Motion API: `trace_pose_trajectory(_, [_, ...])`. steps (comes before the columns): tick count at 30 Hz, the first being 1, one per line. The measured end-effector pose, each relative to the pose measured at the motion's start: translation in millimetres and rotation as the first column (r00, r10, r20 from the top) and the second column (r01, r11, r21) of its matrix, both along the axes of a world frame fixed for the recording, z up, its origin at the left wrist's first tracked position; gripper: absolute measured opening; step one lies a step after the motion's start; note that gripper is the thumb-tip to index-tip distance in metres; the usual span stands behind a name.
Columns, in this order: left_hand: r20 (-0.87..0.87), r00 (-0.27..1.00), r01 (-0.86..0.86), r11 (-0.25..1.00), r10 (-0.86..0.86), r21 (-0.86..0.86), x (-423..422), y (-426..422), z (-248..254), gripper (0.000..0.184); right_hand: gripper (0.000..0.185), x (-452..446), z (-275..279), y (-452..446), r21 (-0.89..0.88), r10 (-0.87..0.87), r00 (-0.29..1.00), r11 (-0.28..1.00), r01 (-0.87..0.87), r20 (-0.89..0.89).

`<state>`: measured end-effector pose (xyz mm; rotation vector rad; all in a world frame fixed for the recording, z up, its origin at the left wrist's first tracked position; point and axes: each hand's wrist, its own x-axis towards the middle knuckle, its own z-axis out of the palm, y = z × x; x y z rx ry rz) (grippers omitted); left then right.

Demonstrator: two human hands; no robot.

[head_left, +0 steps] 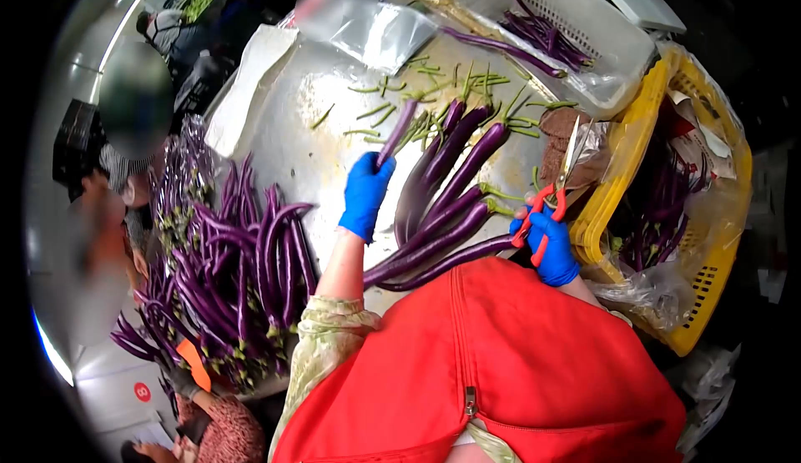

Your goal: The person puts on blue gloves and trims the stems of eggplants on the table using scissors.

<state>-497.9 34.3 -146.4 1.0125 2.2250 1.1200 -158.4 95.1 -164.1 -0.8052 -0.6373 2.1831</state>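
My left hand (365, 196), in a blue glove, is closed around a slim purple eggplant (397, 133) whose stem end points away from me. My right hand (552, 248), gloved in blue with bare fingertips, grips red-handled scissors (538, 217). Their metal blades point up and away, over a brown cloth (561, 142). Between my hands several long eggplants (467, 158) lie side by side on the metal table (321, 142), green stems facing away. One eggplant (463, 260) reaches close to my right hand. Cut green stem pieces (380, 113) are scattered beyond my left hand.
A big eggplant pile (242, 271) covers the table's left side. A white crate (622, 50) and a yellow crate (609, 204), both with eggplants, stand at the right. Clear plastic bags (384, 33) lie at the back. Other people, one in a patterned sleeve (229, 430), are at the left.
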Motion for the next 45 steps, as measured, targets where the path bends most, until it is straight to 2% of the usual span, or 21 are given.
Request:
trace_pose_trajectory(1, [-0.139, 0.99, 0.018, 0.999, -0.023, -0.035, 11.9, 7.6, 6.9, 0.029, 0.036, -0.8, 2.9, -1.4, -0.013, -0.004, 1.0, 1.0, 0.004, 0.003])
trace_pose_trajectory(2, [-0.126, 0.991, 0.035, 0.988, -0.054, -0.152, 18.1, 15.6, 9.3, 0.034, 0.038, -1.5, 0.7, -0.4, -0.046, 0.0, 1.0, 0.999, 0.0, -0.001])
trace_pose_trajectory(4, [-0.262, 0.955, 0.103, 0.984, -0.139, -0.147, 40.1, 32.6, 7.7, 0.032, 0.039, -3.5, 2.9, 2.4, -0.048, 0.007, 1.0, 0.999, -0.007, 0.008])
trace_pose_trajectory(6, [-0.189, 0.96, 0.162, 0.959, -0.208, -0.233, 54.1, 52.3, -2.5, 0.034, 0.036, -8.2, 7.3, 5.4, -0.021, 0.009, 0.996, 1.0, -0.007, 0.093])
trace_pose_trajectory(7, [-0.073, 0.977, 0.166, 0.929, -0.201, -0.332, 59.3, 64.2, -12.9, 0.033, 0.02, -11.2, 22.7, 2.9, -0.057, 0.002, 0.996, 0.998, 0.004, 0.089])
trace_pose_trajectory(9, [-0.271, 0.933, 0.139, 0.931, -0.237, -0.338, 72.1, 70.3, -43.9, 0.024, 0.011, -22.3, 33.5, 3.1, 0.052, 0.02, 0.997, 0.999, -0.017, -0.068])
trace_pose_trajectory(11, [-0.283, 0.914, 0.186, 0.92, -0.291, -0.346, 74.5, 57.4, -33.2, 0.029, 0.03, -26.0, 27.0, 3.3, 0.104, -0.037, 0.999, 0.994, 0.033, 0.04])
trace_pose_trajectory(12, [-0.289, 0.903, 0.209, 0.913, -0.317, -0.35, 76.3, 52.7, -28.6, 0.037, 0.04, -13.7, -13.8, 10.3, 0.095, -0.005, 1.0, 0.995, 0.008, -0.031])
trace_pose_trajectory(13, [-0.361, 0.899, 0.154, 0.949, -0.25, -0.275, 73.2, 45.0, -30.7, 0.037, 0.038, -1.8, -53.6, 28.8, 0.092, 0.072, 0.997, 0.993, -0.074, 0.02])
trace_pose_trajectory(15, [-0.419, 0.874, 0.144, 0.954, -0.248, -0.264, 69.3, 48.9, -47.8, 0.04, 0.037, -10.6, -46.0, 37.2, 0.028, 0.137, 0.988, 0.99, -0.139, 0.07])
trace_pose_trajectory(16, [-0.398, 0.893, 0.085, 0.948, -0.209, -0.308, 68.7, 52.9, -38.3, 0.039, 0.037, -15.7, -40.0, 37.8, 0.005, 0.154, 0.984, 0.988, -0.155, 0.088])
trace_pose_trajectory(19, [-0.068, 0.957, 0.25, 0.92, -0.283, -0.301, 47.5, 49.3, 2.3, 0.043, 0.036, -29.5, -26.5, 42.5, 0.014, 0.197, 0.973, 0.98, -0.2, 0.118])
trace_pose_trajectory(22, [0.059, 0.918, 0.395, 0.893, -0.392, -0.215, 24.7, 48.0, -10.8, 0.056, 0.035, -41.0, -19.3, 41.6, 0.013, 0.213, 0.968, 0.976, -0.217, 0.133])
trace_pose_trajectory(26, [0.26, 0.887, 0.382, 0.923, -0.382, 0.056, 20.0, 34.4, 1.4, 0.057, 0.034, -47.3, -11.2, 35.6, 0.022, 0.22, 0.962, 0.974, -0.226, 0.161])
trace_pose_trajectory(28, [0.18, 0.913, 0.353, 0.931, -0.365, 0.099, 18.1, 29.7, 13.7, 0.06, 0.034, -46.0, -6.0, 34.4, 0.051, 0.213, 0.963, 0.973, -0.224, 0.164])
trace_pose_trajectory(29, [0.091, 0.936, 0.31, 0.921, -0.339, 0.236, 18.3, 24.5, 19.8, 0.06, 0.034, -45.6, -4.0, 33.3, 0.063, 0.209, 0.965, 0.973, -0.221, 0.157])
trace_pose_trajectory(30, [0.031, 0.948, 0.302, 0.929, -0.315, 0.213, 13.5, 19.7, 26.9, 0.063, 0.034, -43.9, -2.3, 31.7, 0.084, 0.2, 0.968, 0.973, -0.214, 0.149])
trace_pose_trajectory(32, [0.15, 0.943, 0.218, 0.894, -0.297, 0.392, 5.5, 12.6, 10.8, 0.066, 0.033, -38.2, 10.9, 20.4, 0.141, 0.171, 0.976, 0.972, -0.19, 0.137])
trace_pose_trajectory(38, [0.232, 0.959, 0.001, 0.819, -0.165, 0.574, -14.1, -15.7, 103.3, 0.062, 0.032, -83.7, 81.8, 25.5, 0.431, 0.137, 0.989, 0.891, -0.144, 0.048])
trace_pose_trajectory(42, [0.266, 0.948, -0.002, 0.834, -0.174, 0.552, -9.3, -17.8, 139.4, 0.073, 0.038, -117.7, 113.2, 46.8, 0.412, 0.216, 0.974, 0.895, -0.17, -0.067])
trace_pose_trajectory(45, [0.224, 0.933, 0.145, 0.865, -0.281, 0.48, -9.2, -15.2, 153.8, 0.076, 0.037, -150.7, 141.1, 61.6, 0.457, 0.214, 0.943, 0.886, -0.077, -0.256])
